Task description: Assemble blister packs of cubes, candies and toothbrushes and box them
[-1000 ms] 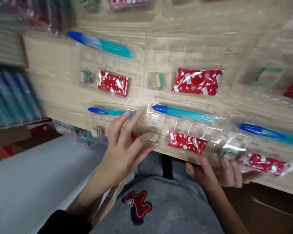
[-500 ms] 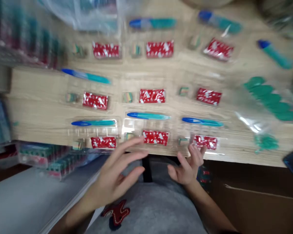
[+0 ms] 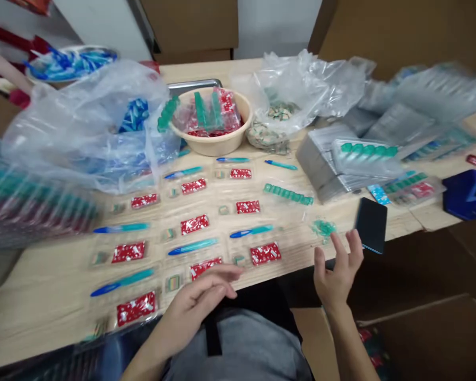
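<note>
My left hand [image 3: 198, 301] hovers at the near edge of the wooden table [image 3: 39, 286], fingers loosely spread, holding nothing. It is nearest a clear tray with a red dotted packet [image 3: 205, 267]. My right hand [image 3: 337, 272] is raised at the table edge, fingers apart and empty, just below a small heap of green bits [image 3: 323, 228] and beside a black phone [image 3: 371, 224]. Rows of clear trays, each with a blue-and-teal pen [image 3: 192, 246], a red packet and a small striped eraser, cover the table in front of me.
A beige bowl [image 3: 212, 142] of red and green items stands at the back, flanked by big plastic bags [image 3: 83, 121]. Stacks of clear trays [image 3: 341, 159] lie to the right, a blue box [image 3: 466, 194] at the far right, filled packs [image 3: 27, 206] on the left.
The view has lifted and pulled back from the near trays to the whole table. Both hands have come off the trays and drawn back to the table edge, the right one lifting upward.
</note>
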Motion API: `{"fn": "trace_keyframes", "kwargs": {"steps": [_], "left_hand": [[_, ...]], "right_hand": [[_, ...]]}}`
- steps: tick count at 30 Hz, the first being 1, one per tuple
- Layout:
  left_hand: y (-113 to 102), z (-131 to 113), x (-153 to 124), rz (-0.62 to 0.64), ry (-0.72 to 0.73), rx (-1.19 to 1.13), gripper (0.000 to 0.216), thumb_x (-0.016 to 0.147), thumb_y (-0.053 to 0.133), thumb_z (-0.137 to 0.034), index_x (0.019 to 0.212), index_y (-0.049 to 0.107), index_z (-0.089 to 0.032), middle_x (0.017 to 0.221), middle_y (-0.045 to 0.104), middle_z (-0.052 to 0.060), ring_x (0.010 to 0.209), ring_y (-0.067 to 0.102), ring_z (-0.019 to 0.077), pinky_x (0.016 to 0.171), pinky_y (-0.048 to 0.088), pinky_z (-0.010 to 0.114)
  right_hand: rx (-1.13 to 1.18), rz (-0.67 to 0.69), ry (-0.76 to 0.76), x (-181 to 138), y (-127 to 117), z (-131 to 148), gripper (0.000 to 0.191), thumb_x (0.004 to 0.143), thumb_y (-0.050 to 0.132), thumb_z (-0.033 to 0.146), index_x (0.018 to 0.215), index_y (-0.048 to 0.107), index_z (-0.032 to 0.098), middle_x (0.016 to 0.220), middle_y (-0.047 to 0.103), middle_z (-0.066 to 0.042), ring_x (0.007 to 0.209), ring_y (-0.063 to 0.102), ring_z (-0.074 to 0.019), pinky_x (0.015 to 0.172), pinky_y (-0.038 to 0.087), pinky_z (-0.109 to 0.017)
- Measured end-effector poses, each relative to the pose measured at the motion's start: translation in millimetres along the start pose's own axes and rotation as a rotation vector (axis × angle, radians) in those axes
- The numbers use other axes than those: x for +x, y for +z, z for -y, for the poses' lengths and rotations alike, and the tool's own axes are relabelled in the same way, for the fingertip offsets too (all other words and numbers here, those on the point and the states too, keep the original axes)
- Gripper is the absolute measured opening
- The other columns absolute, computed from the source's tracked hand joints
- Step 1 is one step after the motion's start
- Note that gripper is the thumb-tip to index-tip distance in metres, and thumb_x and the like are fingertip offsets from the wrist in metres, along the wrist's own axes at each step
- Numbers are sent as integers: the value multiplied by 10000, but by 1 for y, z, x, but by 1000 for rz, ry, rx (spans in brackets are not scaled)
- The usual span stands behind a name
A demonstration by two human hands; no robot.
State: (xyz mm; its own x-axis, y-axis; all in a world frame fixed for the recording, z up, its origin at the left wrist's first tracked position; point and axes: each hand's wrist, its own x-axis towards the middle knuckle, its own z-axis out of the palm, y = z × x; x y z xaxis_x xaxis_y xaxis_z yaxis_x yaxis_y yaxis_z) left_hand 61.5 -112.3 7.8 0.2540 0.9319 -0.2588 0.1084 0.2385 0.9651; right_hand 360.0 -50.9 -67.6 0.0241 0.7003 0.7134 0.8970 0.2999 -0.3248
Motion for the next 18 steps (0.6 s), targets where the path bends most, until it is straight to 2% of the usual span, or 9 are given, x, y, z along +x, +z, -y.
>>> {"fn": "trace_keyframes", "kwargs": {"steps": [1,5,8,11,12,14,16,17,18], "left_hand": [[-1,6,-2,-41,-34,54,338,924,517,-533,928,746,-284,1310,644,51,1206,600,237,1068,448,383],[0,22,-9,-142,-98,105,406,919,529,-525,1247,632,-309,1309,644,76,1140,643,215,1026,490,372],[3,20,-14,-129,-69,138,295,946,511,-452,1109,700,-295,1244,681,56,1135,643,194,1020,490,333],[8,14,-18,-98,33,148,260,976,471,-354,982,720,-279,1203,689,35,1156,621,166,1042,460,305],[9,13,-20,-76,50,136,246,975,474,-332,997,712,-277,1191,689,35,1151,620,161,1039,458,302],[13,14,-26,4,36,112,212,962,502,-312,1008,702,-258,1178,685,46,1130,625,164,1019,466,304],[19,17,-30,98,-18,99,214,960,503,-302,988,705,-236,1199,671,59,1126,621,174,1017,461,318],[24,20,-31,125,-45,81,227,964,490,-297,997,705,-231,1207,668,65,1128,618,177,1023,455,325],[30,23,-30,138,-73,43,241,969,478,-296,1026,702,-227,1206,669,70,1129,617,179,1031,447,333]], "right_hand": [[16,-15,5,1,-1,-4,626,879,618,207,1462,404,291,1527,338,-148,1344,455,-345,1043,434,-571],[82,-47,48,1,5,-2,582,887,595,200,1438,422,270,1487,373,-159,1308,496,-326,1024,465,-552],[110,-21,68,-1,14,5,489,897,579,228,1376,481,239,1448,420,-167,1278,527,-320,1010,478,-550],[138,-15,87,0,17,7,385,901,570,245,1280,554,181,1380,493,-186,1220,570,-302,982,501,-523],[151,-11,96,2,16,5,316,908,559,247,1212,595,166,1332,538,-182,1192,587,-293,972,506,-516],[191,12,100,8,14,1,182,940,505,242,954,669,165,1145,653,-136,1075,646,-259,980,497,-520],[227,33,117,14,11,-1,319,971,435,230,727,634,178,946,694,-86,939,683,-228,987,487,-525],[248,33,138,15,9,0,337,978,412,224,721,627,183,932,686,-85,921,685,-230,984,486,-527],[283,57,161,13,7,2,303,983,389,221,826,646,185,1029,665,-111,981,672,-251,991,475,-537]]}}
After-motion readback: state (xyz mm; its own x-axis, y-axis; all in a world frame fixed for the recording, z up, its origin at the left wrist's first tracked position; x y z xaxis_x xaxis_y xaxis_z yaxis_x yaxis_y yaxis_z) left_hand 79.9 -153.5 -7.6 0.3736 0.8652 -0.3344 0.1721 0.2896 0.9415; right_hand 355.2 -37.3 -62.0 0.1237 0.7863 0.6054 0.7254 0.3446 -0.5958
